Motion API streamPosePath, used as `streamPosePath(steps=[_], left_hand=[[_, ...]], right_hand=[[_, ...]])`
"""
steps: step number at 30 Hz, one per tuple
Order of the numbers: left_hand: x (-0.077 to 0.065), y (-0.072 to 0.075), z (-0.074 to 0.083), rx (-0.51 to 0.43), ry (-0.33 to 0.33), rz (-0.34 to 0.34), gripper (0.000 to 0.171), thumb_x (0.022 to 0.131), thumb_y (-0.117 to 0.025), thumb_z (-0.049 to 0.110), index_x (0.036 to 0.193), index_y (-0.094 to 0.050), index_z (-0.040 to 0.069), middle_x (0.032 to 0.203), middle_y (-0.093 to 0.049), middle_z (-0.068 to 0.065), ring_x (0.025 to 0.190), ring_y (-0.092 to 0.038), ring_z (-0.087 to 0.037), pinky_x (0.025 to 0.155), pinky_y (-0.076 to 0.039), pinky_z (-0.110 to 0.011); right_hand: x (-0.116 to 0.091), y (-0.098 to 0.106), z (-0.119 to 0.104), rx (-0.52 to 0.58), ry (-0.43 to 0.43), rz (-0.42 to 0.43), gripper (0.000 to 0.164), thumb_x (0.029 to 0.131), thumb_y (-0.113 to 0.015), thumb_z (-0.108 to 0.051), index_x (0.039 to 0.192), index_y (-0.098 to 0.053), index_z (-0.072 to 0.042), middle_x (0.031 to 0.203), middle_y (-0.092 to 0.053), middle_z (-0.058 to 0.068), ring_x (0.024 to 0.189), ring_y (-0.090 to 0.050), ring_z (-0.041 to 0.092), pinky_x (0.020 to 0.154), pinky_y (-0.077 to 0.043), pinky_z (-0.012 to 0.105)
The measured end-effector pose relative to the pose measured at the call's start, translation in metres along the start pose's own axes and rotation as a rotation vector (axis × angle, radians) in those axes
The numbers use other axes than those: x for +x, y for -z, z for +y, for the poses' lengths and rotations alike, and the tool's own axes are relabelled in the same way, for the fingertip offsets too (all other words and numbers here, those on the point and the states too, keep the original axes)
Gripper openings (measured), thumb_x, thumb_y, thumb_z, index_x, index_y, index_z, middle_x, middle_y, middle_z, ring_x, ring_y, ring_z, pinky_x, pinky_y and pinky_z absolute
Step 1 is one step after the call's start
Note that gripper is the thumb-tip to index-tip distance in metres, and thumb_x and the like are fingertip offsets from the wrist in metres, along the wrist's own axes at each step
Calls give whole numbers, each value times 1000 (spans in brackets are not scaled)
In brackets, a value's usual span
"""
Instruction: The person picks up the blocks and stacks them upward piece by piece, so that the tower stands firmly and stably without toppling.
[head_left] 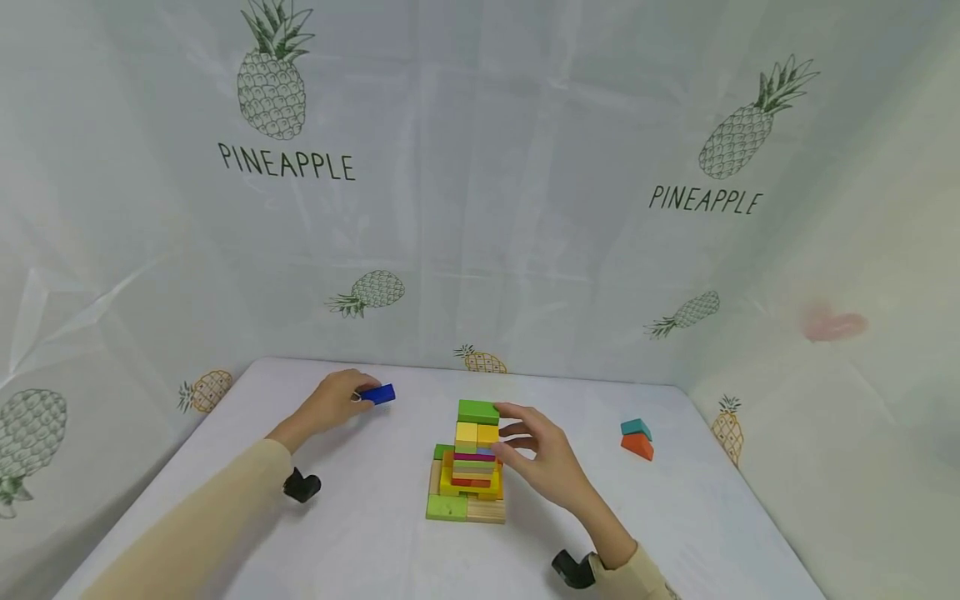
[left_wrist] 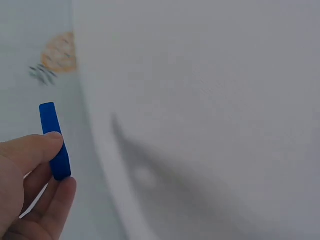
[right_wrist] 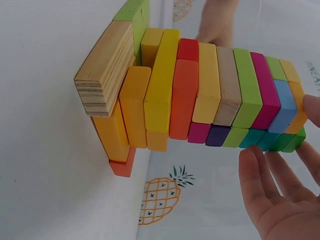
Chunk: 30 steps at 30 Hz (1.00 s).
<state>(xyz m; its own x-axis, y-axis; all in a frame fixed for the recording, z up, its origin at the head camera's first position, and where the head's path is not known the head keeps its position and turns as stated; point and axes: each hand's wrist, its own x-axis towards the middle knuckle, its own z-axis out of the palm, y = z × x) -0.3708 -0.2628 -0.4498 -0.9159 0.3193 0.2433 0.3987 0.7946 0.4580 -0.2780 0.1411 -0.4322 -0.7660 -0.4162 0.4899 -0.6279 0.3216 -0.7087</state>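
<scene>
In the head view my left hand (head_left: 341,400), out at the far left of the table, pinches a small blue block (head_left: 380,394) between thumb and fingers. The left wrist view shows the blue block (left_wrist: 55,142) as a slim bar under the thumb. My right hand (head_left: 546,454) is beside the upper part of a tower of coloured blocks (head_left: 474,467), fingers loosely bent. A green block (head_left: 477,411) tops the tower, with the index fingertip right at its edge. In the right wrist view, fingertips (right_wrist: 250,156) sit close against the tower's teal blocks (right_wrist: 251,137).
Light green and plain wood blocks (head_left: 486,511) form the tower's wider base on the white table (head_left: 360,533). A teal block (head_left: 636,428) and an orange wedge block (head_left: 637,447) lie together at right. A pineapple-print sheet (head_left: 495,208) hangs behind and around the table.
</scene>
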Motion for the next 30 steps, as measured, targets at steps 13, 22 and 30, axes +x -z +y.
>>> streamPosePath(steps=[13,22,30], left_hand=[[-10,44,136,-52,-327,31,41,94,-84,19,134,-74,18,120,-71,3,102,-70,-10,91,-62,-30],[-16,35,178,-31,-424,-61,37,95,-83,21,132,-75,19,118,-70,7,102,-63,-9,85,-59,-23],[-16,22,189,-23,-419,-107,37,94,-84,21,130,-77,16,113,-69,8,101,-61,-8,87,-58,-23]], right_hand=[[1,-1,-2,-10,-17,-2,57,98,-80,-24,150,-58,-18,140,-65,4,114,-71,24,94,-62,50],[1,0,0,12,-38,-10,56,98,-80,-25,149,-58,-20,142,-64,4,114,-71,22,96,-61,50],[1,0,2,17,-16,-15,56,98,-80,-22,149,-58,-20,140,-64,3,114,-71,21,96,-62,42]])
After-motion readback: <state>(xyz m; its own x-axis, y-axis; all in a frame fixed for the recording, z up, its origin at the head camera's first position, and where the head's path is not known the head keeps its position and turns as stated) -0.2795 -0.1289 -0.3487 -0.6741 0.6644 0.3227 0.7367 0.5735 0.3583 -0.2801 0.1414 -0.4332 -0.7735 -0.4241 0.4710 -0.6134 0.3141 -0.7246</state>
